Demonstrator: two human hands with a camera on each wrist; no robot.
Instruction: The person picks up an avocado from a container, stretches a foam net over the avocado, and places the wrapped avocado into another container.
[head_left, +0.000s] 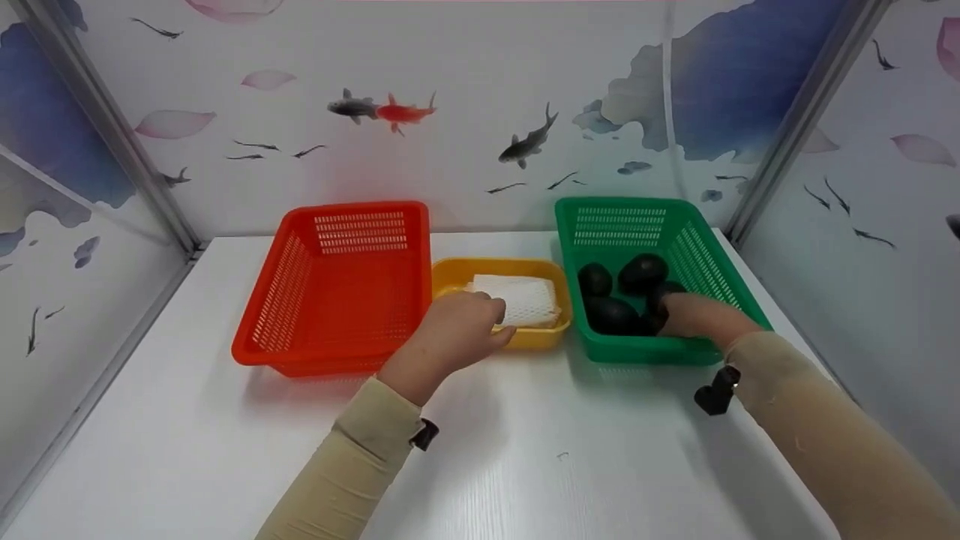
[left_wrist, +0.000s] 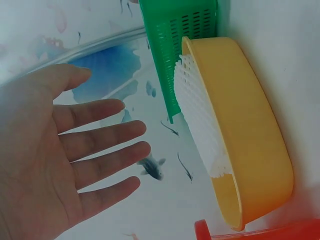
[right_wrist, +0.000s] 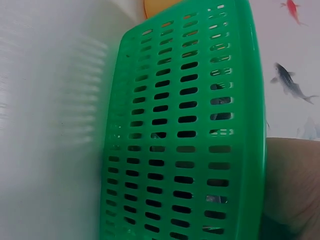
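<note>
My right hand [head_left: 686, 313] reaches over the near rim into the green basket [head_left: 652, 351]. It is right at a dark avocado [head_left: 664, 294], one of several dark, oval, avocado-like fruits [head_left: 613, 315] in there; its fingers are hidden, so I cannot tell whether they grip it. In the right wrist view the slotted basket wall hides most of this hand. My left hand [head_left: 459, 330], with spread fingers [left_wrist: 105, 135] and nothing in its palm, hovers near the yellow basket [head_left: 536, 340]. White foam netting [head_left: 517, 298] lies folded inside that basket.
A red basket [head_left: 255, 358] with no contents showing stands on the left, beside the yellow one. All three baskets stand in a row on a white table [head_left: 525, 465]. Printed panels [head_left: 480, 172] with fish patterns wall in the back and both sides.
</note>
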